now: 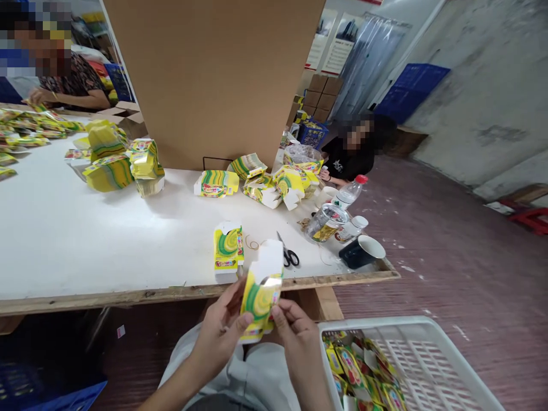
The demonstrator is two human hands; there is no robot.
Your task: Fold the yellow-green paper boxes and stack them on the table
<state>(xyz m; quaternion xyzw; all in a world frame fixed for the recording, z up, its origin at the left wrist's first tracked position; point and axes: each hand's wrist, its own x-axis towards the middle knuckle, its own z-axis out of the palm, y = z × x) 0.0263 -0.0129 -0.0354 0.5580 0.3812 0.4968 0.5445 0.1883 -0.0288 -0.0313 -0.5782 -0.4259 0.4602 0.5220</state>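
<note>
Between my two hands, above my lap, is a yellow and green printed carton (pixel 262 297) with its white top flap standing up. My left hand (pixel 225 319) grips its left side, thumb on the printed front. At its lower right edge, the thumb and fingers of my right hand (pixel 293 325) pinch it. Just beyond, on the table, lies a small stack of like cartons (pixel 228 248). Black-handled scissors (pixel 291 258) rest to the right of the held carton, and a rubber band (pixel 252 244) lies near them.
Bundled flat cartons (pixel 107 165) stand along the white table (pixel 85 245) before a large cardboard sheet (pixel 214 74). A dark mug (pixel 355 254), a clear jar (pixel 327 220) and bottles crowd the right corner. Below right, a white basket (pixel 428 325) holds filled cartons. Two other people sit beyond.
</note>
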